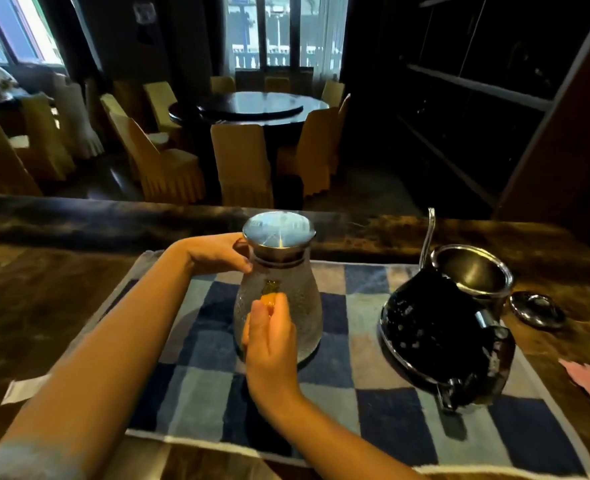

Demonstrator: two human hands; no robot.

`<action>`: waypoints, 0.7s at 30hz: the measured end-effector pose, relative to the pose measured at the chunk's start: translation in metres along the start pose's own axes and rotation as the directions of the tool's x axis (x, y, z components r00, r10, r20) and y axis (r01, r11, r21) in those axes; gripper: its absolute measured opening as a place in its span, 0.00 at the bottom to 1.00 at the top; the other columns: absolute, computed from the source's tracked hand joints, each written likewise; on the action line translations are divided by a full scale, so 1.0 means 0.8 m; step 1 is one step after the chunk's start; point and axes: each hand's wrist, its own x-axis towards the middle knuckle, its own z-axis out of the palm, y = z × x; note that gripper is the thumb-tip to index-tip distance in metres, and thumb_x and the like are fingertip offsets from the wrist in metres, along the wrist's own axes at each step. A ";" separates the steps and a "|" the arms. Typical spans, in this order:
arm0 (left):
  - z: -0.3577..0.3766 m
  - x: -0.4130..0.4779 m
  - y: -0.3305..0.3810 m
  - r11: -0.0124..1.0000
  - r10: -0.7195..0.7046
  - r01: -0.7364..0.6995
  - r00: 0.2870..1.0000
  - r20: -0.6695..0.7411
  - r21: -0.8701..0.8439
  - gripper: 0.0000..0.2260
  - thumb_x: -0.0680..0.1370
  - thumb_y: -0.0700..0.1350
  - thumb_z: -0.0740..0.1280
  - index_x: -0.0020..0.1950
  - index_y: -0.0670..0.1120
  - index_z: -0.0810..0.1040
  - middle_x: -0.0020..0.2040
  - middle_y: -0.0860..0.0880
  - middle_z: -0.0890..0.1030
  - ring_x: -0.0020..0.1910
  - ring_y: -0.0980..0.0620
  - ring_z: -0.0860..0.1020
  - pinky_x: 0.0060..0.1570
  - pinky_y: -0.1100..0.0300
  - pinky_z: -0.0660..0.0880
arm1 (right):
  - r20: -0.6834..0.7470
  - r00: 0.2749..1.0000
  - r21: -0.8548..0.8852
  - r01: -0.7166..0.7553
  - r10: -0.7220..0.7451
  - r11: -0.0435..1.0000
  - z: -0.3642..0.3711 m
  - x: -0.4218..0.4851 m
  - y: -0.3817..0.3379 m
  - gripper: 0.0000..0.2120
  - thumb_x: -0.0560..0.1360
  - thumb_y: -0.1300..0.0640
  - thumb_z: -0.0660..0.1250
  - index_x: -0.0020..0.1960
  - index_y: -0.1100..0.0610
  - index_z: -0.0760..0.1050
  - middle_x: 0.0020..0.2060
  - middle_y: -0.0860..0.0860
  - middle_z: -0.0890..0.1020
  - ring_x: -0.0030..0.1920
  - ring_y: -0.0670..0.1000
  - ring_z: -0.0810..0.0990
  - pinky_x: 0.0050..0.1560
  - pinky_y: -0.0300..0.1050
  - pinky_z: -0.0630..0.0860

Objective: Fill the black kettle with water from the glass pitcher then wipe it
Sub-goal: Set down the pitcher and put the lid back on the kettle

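Left fingers [242, 265] round glass pitcher [288, 306] neck; right fingers [263, 315] straight against it.

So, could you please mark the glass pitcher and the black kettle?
glass pitcher [300, 306]: head view, textured glass body.
black kettle [425, 317]: head view, glossy black side.

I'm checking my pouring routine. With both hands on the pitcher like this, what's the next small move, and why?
Probably lift the glass pitcher and bring it over to the black kettle. The left hand grips its neck, the right hand rests against its body, and the kettle stands open, its lid lying beside it.
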 end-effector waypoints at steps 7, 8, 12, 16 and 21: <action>0.007 -0.019 -0.009 1.000 0.023 -0.023 1.000 -0.001 0.008 0.30 0.60 0.39 0.72 0.62 0.50 0.72 0.63 0.45 0.77 0.61 0.51 0.77 0.56 0.60 0.76 | 0.120 0.993 0.007 -0.014 0.013 1.000 -0.002 -0.016 0.005 0.09 0.81 0.56 0.55 0.43 0.56 0.64 0.31 0.52 0.68 0.31 0.45 0.66 0.32 0.43 0.65; 0.009 -0.021 -0.009 1.000 0.021 -0.021 1.000 -0.010 0.009 0.29 0.62 0.38 0.71 0.62 0.50 0.72 0.62 0.46 0.78 0.60 0.53 0.78 0.54 0.62 0.76 | 0.131 0.991 0.006 -0.017 0.016 1.000 -0.003 -0.017 0.004 0.09 0.81 0.56 0.55 0.43 0.56 0.64 0.31 0.52 0.68 0.31 0.46 0.66 0.32 0.44 0.65; 0.016 -0.034 -0.008 1.000 -0.003 0.002 0.996 -0.093 -0.004 0.24 0.66 0.36 0.68 0.61 0.47 0.73 0.58 0.49 0.80 0.57 0.55 0.80 0.51 0.65 0.77 | 0.191 0.981 -0.015 -0.027 0.029 1.000 -0.010 -0.020 0.002 0.08 0.81 0.56 0.54 0.44 0.56 0.63 0.33 0.53 0.67 0.33 0.47 0.66 0.34 0.45 0.66; 0.026 -0.057 -0.001 0.992 -0.027 0.053 0.975 -0.219 0.113 0.16 0.73 0.35 0.68 0.52 0.57 0.81 0.51 0.54 0.84 0.51 0.60 0.81 0.45 0.68 0.76 | 0.400 0.910 -0.111 -0.069 0.108 0.991 -0.036 -0.015 -0.005 0.06 0.81 0.54 0.55 0.47 0.55 0.63 0.35 0.51 0.73 0.35 0.48 0.72 0.40 0.56 0.74; 0.046 -0.102 0.018 0.976 -0.034 0.116 0.919 -0.392 0.186 0.10 0.71 0.47 0.69 0.50 0.59 0.83 0.50 0.58 0.85 0.51 0.62 0.81 0.54 0.59 0.73 | 0.606 0.775 -0.330 0.038 0.180 0.943 -0.091 0.013 -0.041 0.07 0.78 0.58 0.62 0.54 0.58 0.73 0.49 0.54 0.82 0.50 0.49 0.79 0.50 0.40 0.76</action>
